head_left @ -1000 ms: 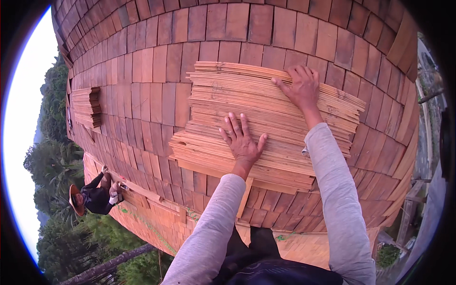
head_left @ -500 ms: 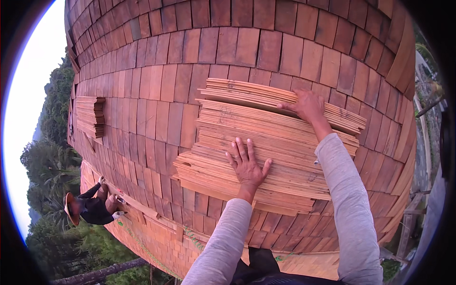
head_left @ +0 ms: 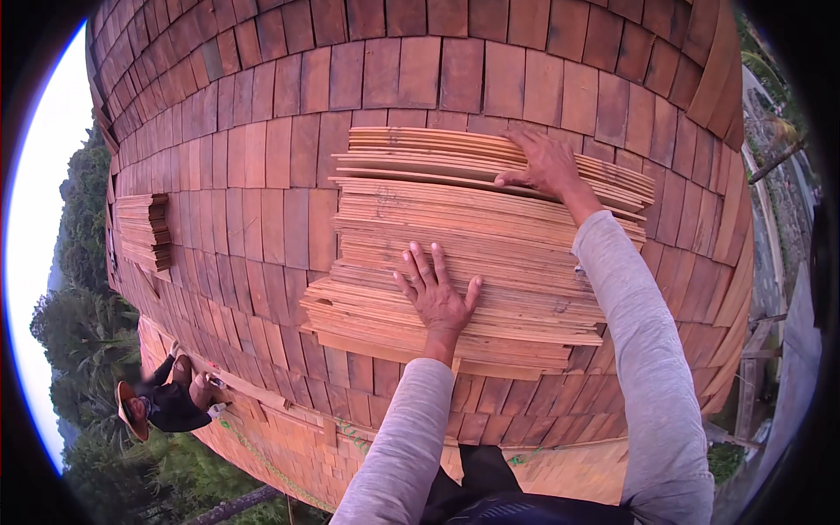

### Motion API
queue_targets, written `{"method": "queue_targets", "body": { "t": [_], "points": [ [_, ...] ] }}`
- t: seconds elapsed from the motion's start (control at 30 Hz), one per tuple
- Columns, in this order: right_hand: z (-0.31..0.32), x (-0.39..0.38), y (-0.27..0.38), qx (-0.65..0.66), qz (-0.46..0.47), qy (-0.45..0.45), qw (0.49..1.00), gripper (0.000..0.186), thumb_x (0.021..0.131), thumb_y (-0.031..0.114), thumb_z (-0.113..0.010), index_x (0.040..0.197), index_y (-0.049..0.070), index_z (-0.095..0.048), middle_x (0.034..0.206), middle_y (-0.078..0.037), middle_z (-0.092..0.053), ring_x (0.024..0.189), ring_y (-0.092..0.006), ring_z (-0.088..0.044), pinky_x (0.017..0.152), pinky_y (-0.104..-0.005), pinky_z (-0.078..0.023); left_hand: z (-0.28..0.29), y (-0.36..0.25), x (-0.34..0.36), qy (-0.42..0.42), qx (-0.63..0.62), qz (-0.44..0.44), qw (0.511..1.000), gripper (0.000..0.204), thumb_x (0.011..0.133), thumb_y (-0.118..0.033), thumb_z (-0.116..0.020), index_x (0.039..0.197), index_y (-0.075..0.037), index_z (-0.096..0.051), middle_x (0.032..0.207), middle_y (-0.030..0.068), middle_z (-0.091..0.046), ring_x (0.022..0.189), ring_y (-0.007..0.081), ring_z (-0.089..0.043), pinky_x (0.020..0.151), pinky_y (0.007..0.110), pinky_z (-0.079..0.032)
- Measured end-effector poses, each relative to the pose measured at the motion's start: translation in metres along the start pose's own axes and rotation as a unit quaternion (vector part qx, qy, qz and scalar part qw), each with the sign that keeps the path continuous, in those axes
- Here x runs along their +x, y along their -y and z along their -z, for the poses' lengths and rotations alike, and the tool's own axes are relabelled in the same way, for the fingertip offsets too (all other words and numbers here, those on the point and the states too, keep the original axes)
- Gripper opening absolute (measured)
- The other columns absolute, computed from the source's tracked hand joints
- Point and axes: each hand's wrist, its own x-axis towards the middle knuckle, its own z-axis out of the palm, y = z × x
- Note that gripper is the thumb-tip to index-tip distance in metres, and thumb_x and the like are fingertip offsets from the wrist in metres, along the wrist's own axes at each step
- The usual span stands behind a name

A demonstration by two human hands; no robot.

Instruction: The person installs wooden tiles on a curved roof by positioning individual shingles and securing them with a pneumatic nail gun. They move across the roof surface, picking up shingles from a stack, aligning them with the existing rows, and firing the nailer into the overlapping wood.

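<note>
Wooden shingles [head_left: 499, 236], stacked on the shingled roof [head_left: 297, 219], show gaps among the upper pieces, closed one second ago. Pieces are thin, tan, uneven-ended. Left hand [head_left: 440, 302] lies spread on them, grasping nothing; right hand [head_left: 547, 166] bends over the upper pieces, whether clenched cannot be told.

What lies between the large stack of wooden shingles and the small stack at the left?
In the head view, rows of laid reddish roof shingles lie between the large stack and the small stack.

No readable lettering or numbers — only faint dark marks [head_left: 385, 199] on the stacked wooden shingles [head_left: 516, 245]
</note>
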Motion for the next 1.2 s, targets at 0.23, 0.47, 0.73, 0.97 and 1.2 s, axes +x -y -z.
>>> {"method": "queue_targets", "body": {
  "t": [0.23, 0.47, 0.73, 0.97, 1.2],
  "points": [
    [-0.001, 0.015, 0.028, 0.014, 0.002, 0.044, 0.999, 0.094, 0.073, 0.076, -0.079, 0.146, 0.021, -0.060, 0.153, -0.010, -0.059, 0.137, -0.0346, -0.058, 0.107, -0.0566, -0.047, 0.003, 0.021, -0.004, -0.026, 0.014, 0.015, 0.999, 0.105, 0.094, -0.073, -0.056, 0.168, -0.006, -0.024, 0.175, 0.0274, -0.012, 0.163, 0.0448, -0.005, 0.127, 0.064, 0.003],
    [0.034, 0.021, 0.005, 0.025, 0.071, 0.140, 0.987, 0.109, 0.063, 0.016, -0.095, 0.154, 0.008, -0.036, 0.149, -0.022, -0.057, 0.135, -0.0428, -0.056, 0.111, -0.0504, -0.047, 0.000, 0.012, 0.002, -0.036, -0.039, 0.009, 0.999, 0.106, 0.089, -0.075, -0.059, 0.169, -0.014, -0.027, 0.176, 0.0214, -0.013, 0.164, 0.0399, -0.007, 0.129, 0.063, 0.002],
    [-0.029, 0.022, -0.063, -0.001, 0.139, 0.067, 0.988, 0.107, 0.066, 0.014, -0.093, 0.158, 0.004, -0.039, 0.133, -0.025, -0.067, 0.120, -0.0448, -0.065, 0.101, -0.0493, -0.053, 0.003, 0.009, -0.004, -0.058, -0.049, 0.018, 0.997, 0.106, 0.089, -0.076, -0.054, 0.170, -0.016, -0.023, 0.178, 0.0171, -0.010, 0.165, 0.0360, -0.005, 0.131, 0.059, 0.003],
    [-0.043, 0.026, -0.064, 0.050, 0.056, 0.107, 0.991, 0.103, 0.068, 0.013, -0.093, 0.158, 0.005, -0.043, 0.127, -0.027, -0.070, 0.115, -0.0445, -0.068, 0.098, -0.0490, -0.054, 0.002, 0.011, -0.008, -0.057, -0.041, 0.023, 0.997, 0.108, 0.087, -0.076, -0.055, 0.170, -0.016, -0.023, 0.178, 0.0170, -0.009, 0.165, 0.0365, -0.004, 0.130, 0.060, 0.004],
    [-0.037, 0.017, -0.053, 0.046, 0.059, 0.080, 0.994, 0.097, 0.070, 0.015, -0.092, 0.155, 0.004, -0.047, 0.127, -0.027, -0.069, 0.114, -0.0455, -0.067, 0.099, -0.0494, -0.053, 0.002, 0.012, -0.005, -0.033, -0.042, 0.030, 0.998, 0.109, 0.087, -0.076, -0.056, 0.171, -0.017, -0.020, 0.178, 0.0165, -0.007, 0.165, 0.0366, -0.002, 0.131, 0.059, 0.006]
  ]
}}
